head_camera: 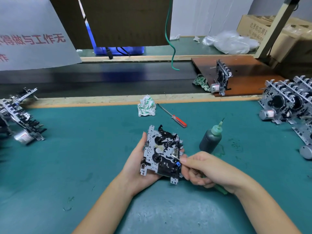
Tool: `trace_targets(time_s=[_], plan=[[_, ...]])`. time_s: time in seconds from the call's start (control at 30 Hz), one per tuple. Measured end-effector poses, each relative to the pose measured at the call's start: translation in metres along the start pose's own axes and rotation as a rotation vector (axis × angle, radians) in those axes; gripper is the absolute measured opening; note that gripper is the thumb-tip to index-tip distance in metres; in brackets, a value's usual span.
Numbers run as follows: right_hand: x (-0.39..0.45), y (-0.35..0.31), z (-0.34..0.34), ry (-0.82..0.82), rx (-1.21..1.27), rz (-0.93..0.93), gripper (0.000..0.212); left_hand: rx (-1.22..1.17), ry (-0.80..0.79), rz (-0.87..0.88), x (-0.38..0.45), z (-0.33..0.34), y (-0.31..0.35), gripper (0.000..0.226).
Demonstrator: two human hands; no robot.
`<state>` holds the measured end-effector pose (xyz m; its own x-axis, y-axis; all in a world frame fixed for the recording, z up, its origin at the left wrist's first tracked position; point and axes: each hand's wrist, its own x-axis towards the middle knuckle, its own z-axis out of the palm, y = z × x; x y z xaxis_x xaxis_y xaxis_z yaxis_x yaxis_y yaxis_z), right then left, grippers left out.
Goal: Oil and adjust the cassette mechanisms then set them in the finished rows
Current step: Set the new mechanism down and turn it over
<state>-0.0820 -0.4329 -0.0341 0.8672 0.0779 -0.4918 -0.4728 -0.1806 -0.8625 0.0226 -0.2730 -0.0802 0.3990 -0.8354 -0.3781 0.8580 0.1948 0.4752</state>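
both hands work: left hand (135, 159) grips mechanism (162, 152), right hand (200, 168) grips screwdriver (174, 157).

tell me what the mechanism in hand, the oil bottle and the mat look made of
Mechanism: stamped sheet metal, matte silver with punched holes, carrying black parts that look plastic.
Oil bottle: probably soft translucent plastic, dark contents showing through, green nozzle.
Mat: teal, dull and stained, likely rubber or vinyl.

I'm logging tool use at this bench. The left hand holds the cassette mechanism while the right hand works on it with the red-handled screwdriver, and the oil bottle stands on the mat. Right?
Not quite. In the head view the red-handled screwdriver lies unused on the mat; the right hand holds a green-handled tool to the cassette mechanism. The left hand does hold it, and the oil bottle stands on the mat.
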Motion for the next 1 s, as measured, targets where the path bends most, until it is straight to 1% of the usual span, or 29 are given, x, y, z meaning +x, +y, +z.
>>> trace_targets(time_s=[0.3, 0.4, 0.7, 0.83, 1.0], plan=[[0.0006, 0.0027, 0.0023, 0.003, -0.025, 0.027, 0.055, 0.075, 0.071, 0.009, 0.0015, 0.0027, 0.0006, 0.071], [0.0026, 0.0026, 0.0013, 0.004, -0.06, 0.032, 0.055, 0.09, 0.087, 0.015, 0.0022, 0.0028, 0.0002, 0.071], [0.0039, 0.0014, -0.0059, -0.13, -0.011, 0.088, 0.06, 0.097, 0.102, 0.049, 0.0008, 0.0039, -0.0003, 0.064], [0.0034, 0.002, -0.0039, -0.107, -0.046, 0.069, 0.065, 0.091, 0.108, 0.068, 0.0016, 0.0032, -0.0028, 0.062], [0.0047, 0.0026, -0.0001, -0.043, -0.095, 0.015, 0.072, 0.094, 0.094, 0.064, -0.0028, 0.0024, -0.003, 0.072]])
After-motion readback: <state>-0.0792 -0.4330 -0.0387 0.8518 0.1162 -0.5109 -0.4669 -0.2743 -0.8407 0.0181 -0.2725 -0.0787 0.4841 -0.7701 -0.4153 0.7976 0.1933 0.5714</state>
